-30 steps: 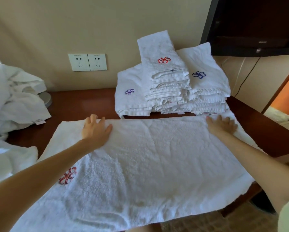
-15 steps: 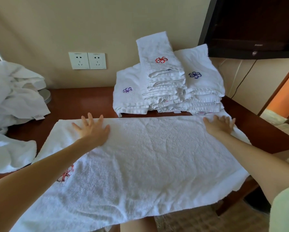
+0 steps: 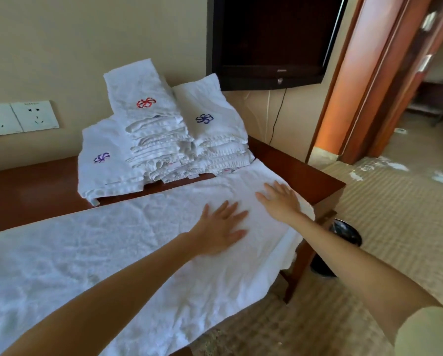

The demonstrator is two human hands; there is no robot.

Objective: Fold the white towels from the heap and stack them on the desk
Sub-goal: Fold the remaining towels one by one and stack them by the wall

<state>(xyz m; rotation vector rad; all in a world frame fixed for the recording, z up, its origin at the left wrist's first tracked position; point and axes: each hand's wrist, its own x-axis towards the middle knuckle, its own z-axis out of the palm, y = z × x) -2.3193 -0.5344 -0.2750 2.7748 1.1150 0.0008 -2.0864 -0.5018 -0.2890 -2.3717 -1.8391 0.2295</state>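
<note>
1. Leftward no more: our left hand (image 3: 221,227) slid right across the spread towel (image 3: 112,253), now just beside our right hand (image 3: 279,199)
2. Both hands flat, fingers straight, pressing the towel's right end on the worktop (image 3: 305,181)
3. We judge smoothing nearly done; fold next

wooden desk (image 3: 301,174) against the wall (image 3: 87,47), towels on top.
one towel (image 3: 112,242) lies spread flat along the near side, its front edge and right end hanging over the desk's rim. behind it, toward the wall, three piles of folded towels sit side by side and touching: a low left stack (image 3: 102,168), a tall middle stack (image 3: 151,129) and a right stack (image 3: 215,134), just beside the spread towel.
</note>
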